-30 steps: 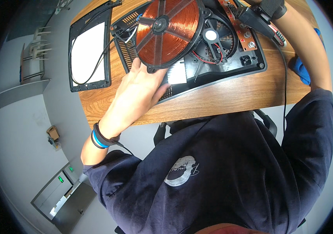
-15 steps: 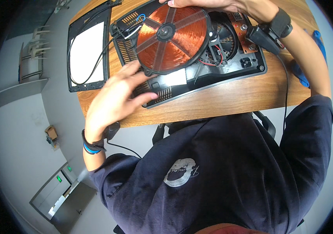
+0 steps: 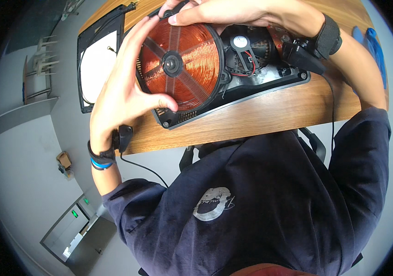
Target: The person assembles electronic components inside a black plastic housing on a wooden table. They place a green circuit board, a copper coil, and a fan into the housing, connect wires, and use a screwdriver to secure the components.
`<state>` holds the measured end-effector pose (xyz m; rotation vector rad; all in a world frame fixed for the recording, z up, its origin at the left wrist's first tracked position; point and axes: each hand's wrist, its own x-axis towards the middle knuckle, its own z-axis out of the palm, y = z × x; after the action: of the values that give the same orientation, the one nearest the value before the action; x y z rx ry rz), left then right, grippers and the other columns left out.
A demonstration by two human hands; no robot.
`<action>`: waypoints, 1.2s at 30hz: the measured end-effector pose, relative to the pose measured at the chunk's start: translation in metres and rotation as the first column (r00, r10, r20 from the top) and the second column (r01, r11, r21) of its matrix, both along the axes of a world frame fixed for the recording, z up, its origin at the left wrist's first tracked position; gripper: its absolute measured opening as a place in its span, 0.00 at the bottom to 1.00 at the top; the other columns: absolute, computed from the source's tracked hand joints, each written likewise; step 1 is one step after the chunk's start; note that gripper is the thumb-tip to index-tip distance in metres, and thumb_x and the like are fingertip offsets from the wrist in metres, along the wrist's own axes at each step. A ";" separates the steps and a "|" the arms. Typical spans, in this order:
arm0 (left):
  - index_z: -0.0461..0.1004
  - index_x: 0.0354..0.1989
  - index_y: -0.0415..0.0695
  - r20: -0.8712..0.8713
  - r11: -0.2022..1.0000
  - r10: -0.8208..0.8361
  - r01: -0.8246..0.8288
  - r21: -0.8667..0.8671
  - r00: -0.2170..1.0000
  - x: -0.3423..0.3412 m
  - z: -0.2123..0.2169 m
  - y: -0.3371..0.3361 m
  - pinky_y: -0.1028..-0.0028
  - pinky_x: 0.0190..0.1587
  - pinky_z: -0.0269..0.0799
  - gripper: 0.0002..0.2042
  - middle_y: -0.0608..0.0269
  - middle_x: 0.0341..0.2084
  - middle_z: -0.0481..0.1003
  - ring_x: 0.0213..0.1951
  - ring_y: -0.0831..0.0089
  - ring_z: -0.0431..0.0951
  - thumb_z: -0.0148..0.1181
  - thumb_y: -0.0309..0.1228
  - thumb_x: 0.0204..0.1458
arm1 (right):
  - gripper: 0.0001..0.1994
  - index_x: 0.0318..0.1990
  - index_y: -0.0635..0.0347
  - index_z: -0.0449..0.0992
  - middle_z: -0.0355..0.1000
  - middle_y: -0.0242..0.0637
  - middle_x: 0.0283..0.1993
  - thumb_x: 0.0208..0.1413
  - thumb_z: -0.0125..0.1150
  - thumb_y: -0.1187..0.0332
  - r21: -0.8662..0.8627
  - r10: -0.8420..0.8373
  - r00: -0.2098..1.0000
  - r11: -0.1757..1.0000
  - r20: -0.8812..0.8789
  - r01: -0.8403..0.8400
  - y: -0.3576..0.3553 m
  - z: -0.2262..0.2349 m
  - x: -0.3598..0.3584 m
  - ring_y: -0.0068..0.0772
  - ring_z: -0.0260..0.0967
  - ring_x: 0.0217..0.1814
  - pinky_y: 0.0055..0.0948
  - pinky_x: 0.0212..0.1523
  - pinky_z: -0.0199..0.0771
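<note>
Coil (image 3: 198, 69), round, copper, gleams in its black frame; your left hand (image 3: 122, 94) spreads along its rim, your right hand (image 3: 224, 11) pinches its far edge; the case (image 3: 251, 92) holds 1 fan (image 3: 240, 43).

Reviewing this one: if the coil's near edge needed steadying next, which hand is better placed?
Probably the left hand: it spans the left side of the copper coil, thumb by the near edge. The right hand is at the far edge.
</note>
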<state>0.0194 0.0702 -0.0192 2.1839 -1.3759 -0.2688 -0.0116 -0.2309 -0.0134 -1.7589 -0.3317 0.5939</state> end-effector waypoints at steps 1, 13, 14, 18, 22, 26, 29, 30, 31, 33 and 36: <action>0.54 0.85 0.47 -0.058 1.000 -0.017 0.018 0.014 0.998 0.006 -0.002 -0.002 0.54 0.81 0.59 0.75 0.46 0.83 0.57 0.82 0.49 0.59 0.93 0.52 0.22 | 0.21 0.67 0.70 0.73 0.80 0.43 0.53 0.78 0.57 0.61 0.000 0.003 1.000 1.000 0.014 -0.003 0.000 0.002 -0.003 0.27 0.76 0.42 0.27 0.41 0.83; 0.71 0.63 0.43 -0.312 0.986 0.146 -0.162 -0.027 0.939 0.030 -0.023 -0.029 0.78 0.48 0.75 0.19 0.71 0.40 0.75 0.43 0.82 0.75 0.69 0.34 0.70 | 0.20 0.57 0.70 0.76 0.83 0.47 0.50 0.81 0.52 0.57 0.153 0.066 0.996 0.987 -0.055 -0.057 -0.005 -0.028 0.003 0.32 0.84 0.48 0.31 0.45 0.90; 0.72 0.61 0.43 -0.295 0.985 0.165 -0.173 -0.003 0.941 0.032 -0.024 -0.025 0.78 0.47 0.74 0.17 0.71 0.39 0.75 0.42 0.82 0.74 0.67 0.34 0.72 | 0.20 0.56 0.70 0.77 0.84 0.47 0.49 0.81 0.51 0.57 0.189 0.082 0.994 0.980 -0.072 -0.067 -0.006 -0.034 0.005 0.33 0.84 0.49 0.31 0.46 0.90; 0.71 0.52 0.43 -0.232 0.985 0.174 -0.169 0.041 0.957 0.045 -0.022 -0.026 0.80 0.43 0.72 0.12 0.74 0.34 0.71 0.39 0.86 0.72 0.51 0.40 0.81 | 0.16 0.53 0.66 0.79 0.83 0.44 0.46 0.78 0.56 0.59 0.004 0.125 0.991 0.992 0.051 -0.126 -0.024 -0.042 -0.007 0.33 0.84 0.49 0.34 0.48 0.88; 0.73 0.48 0.43 -0.211 0.966 0.254 -0.259 0.005 0.944 0.036 -0.021 -0.014 0.77 0.37 0.69 0.24 0.73 0.29 0.73 0.33 0.84 0.71 0.39 0.51 0.82 | 0.11 0.46 0.59 0.80 0.79 0.37 0.42 0.65 0.74 0.63 -0.501 0.377 0.892 0.839 0.250 -0.214 -0.032 -0.037 -0.046 0.39 0.79 0.49 0.40 0.51 0.82; 0.74 0.44 0.41 -0.233 0.965 0.254 -0.263 -0.011 0.939 0.037 -0.020 -0.017 0.75 0.38 0.70 0.30 0.69 0.30 0.76 0.33 0.81 0.73 0.34 0.55 0.82 | 0.14 0.45 0.61 0.82 0.81 0.42 0.45 0.61 0.76 0.61 -0.500 0.342 0.654 0.864 0.675 0.065 -0.038 -0.066 -0.091 0.48 0.84 0.52 0.47 0.51 0.84; 0.74 0.43 0.40 -0.259 0.972 0.224 -0.235 -0.015 0.940 0.040 -0.023 -0.019 0.75 0.40 0.71 0.32 0.67 0.32 0.76 0.35 0.80 0.74 0.32 0.57 0.81 | 0.13 0.44 0.63 0.82 0.81 0.43 0.45 0.63 0.73 0.62 -0.584 0.392 0.664 0.808 0.637 0.083 -0.030 -0.063 -0.095 0.50 0.85 0.50 0.46 0.50 0.86; 0.73 0.42 0.40 -0.265 0.973 0.223 -0.231 0.001 0.938 0.039 -0.021 -0.020 0.75 0.40 0.71 0.31 0.66 0.32 0.76 0.34 0.80 0.75 0.33 0.56 0.81 | 0.12 0.45 0.64 0.82 0.80 0.44 0.46 0.64 0.72 0.63 -0.577 0.390 0.667 0.813 0.635 0.073 -0.030 -0.064 -0.096 0.50 0.85 0.50 0.46 0.49 0.86; 0.72 0.42 0.39 -0.260 0.974 0.222 -0.228 0.009 0.940 0.038 -0.022 -0.020 0.75 0.39 0.71 0.31 0.66 0.32 0.76 0.34 0.80 0.75 0.34 0.56 0.81 | 0.12 0.45 0.65 0.82 0.80 0.44 0.46 0.65 0.70 0.64 -0.571 0.389 0.670 0.819 0.632 0.063 -0.030 -0.065 -0.096 0.51 0.85 0.50 0.46 0.49 0.86; 0.72 0.42 0.39 -0.248 0.975 0.220 -0.222 0.023 0.943 0.038 -0.022 -0.020 0.75 0.39 0.71 0.30 0.65 0.32 0.75 0.34 0.80 0.75 0.34 0.55 0.82 | 0.10 0.46 0.66 0.81 0.80 0.45 0.47 0.67 0.68 0.67 -0.558 0.388 0.675 0.829 0.628 0.043 -0.030 -0.065 -0.096 0.52 0.85 0.50 0.47 0.48 0.87; 0.71 0.41 0.39 -0.224 0.984 0.179 -0.180 0.016 0.958 0.039 -0.022 -0.021 0.74 0.38 0.70 0.29 0.65 0.32 0.74 0.33 0.79 0.73 0.36 0.54 0.82 | 0.09 0.48 0.67 0.81 0.80 0.47 0.49 0.67 0.66 0.69 -0.595 0.401 0.705 0.803 0.585 0.037 -0.031 -0.061 -0.099 0.52 0.85 0.50 0.47 0.48 0.87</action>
<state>0.0581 0.0494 -0.0409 2.1812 -1.0470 -0.4286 -0.1102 -0.2617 -0.0740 -2.5379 -0.9582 0.1307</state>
